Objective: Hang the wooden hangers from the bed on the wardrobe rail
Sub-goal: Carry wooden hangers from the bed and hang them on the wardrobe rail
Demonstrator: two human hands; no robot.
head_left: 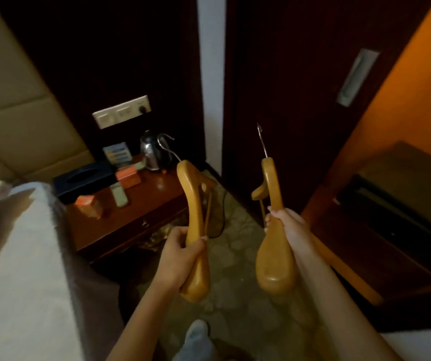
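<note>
Hangers (194,204) in both hands (rail unseen)

No text, label, brand or number is showing clearly enough to read. The blue-and-white card (117,152) standing on the bedside table (136,214) is carrying printed lines, but they are blurring out, and the orange boxes (128,175) are showing no legible print either.
</note>
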